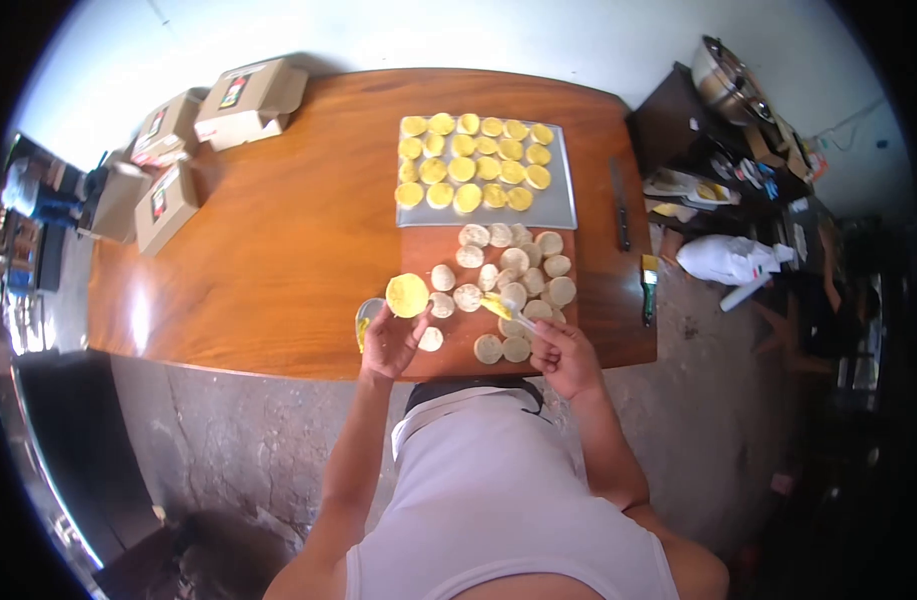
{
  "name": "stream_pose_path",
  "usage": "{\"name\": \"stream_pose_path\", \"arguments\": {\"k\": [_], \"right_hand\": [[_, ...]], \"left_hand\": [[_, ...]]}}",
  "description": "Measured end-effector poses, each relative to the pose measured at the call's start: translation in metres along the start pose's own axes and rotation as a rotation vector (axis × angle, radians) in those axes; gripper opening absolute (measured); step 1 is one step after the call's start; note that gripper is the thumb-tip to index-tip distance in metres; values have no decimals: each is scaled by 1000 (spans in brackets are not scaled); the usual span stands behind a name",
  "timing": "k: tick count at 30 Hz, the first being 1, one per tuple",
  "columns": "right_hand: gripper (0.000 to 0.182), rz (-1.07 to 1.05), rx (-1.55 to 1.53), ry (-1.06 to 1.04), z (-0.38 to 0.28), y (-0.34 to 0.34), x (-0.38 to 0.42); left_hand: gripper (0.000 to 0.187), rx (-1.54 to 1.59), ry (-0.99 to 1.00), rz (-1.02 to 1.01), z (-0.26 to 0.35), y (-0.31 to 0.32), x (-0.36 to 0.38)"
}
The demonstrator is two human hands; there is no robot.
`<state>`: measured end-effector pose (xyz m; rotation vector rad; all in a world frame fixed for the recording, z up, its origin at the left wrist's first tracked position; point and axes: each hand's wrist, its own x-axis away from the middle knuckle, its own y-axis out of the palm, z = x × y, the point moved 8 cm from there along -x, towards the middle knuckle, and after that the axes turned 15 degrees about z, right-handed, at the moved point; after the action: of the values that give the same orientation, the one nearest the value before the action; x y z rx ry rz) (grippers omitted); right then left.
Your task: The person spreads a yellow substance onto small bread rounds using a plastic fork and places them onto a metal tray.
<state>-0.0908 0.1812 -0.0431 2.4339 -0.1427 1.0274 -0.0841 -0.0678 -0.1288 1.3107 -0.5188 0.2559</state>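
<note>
My left hand (388, 347) holds up a round bread slice (408, 296) by its edge, its face coated in yellow spread. In my right hand (568, 360) is a light-handled spreader (498, 306), its tip smeared yellow, over the plain slices. Beside my left hand stands a small tub (368, 310) with yellow spread inside, partly covered by the fingers. Several uncoated bread rounds (468, 257) lie on the reddish-brown board (424, 246), some overlapping. Beyond it, a metal tray (488, 218) carries rows of yellow-coated rounds (462, 168).
To the right lie a dark-handled knife (622, 225) and a flat brush (648, 290) near the edge of the wooden table (298, 230). Cardboard boxes (243, 105) stand at the far left. A cluttered dark side table (668, 125) holds a metal pot (723, 85).
</note>
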Motion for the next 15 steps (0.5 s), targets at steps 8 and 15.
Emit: {"name": "stream_pose_path", "arguments": {"k": [8,15], "right_hand": [[17,109,-134,-18,12,-23,12],[17,210,-291,-51,2,-86,12]], "left_hand": [[41,-242,-87,104,-8,9,-53],[39,-337,-203,42,-60,51,-127]]}}
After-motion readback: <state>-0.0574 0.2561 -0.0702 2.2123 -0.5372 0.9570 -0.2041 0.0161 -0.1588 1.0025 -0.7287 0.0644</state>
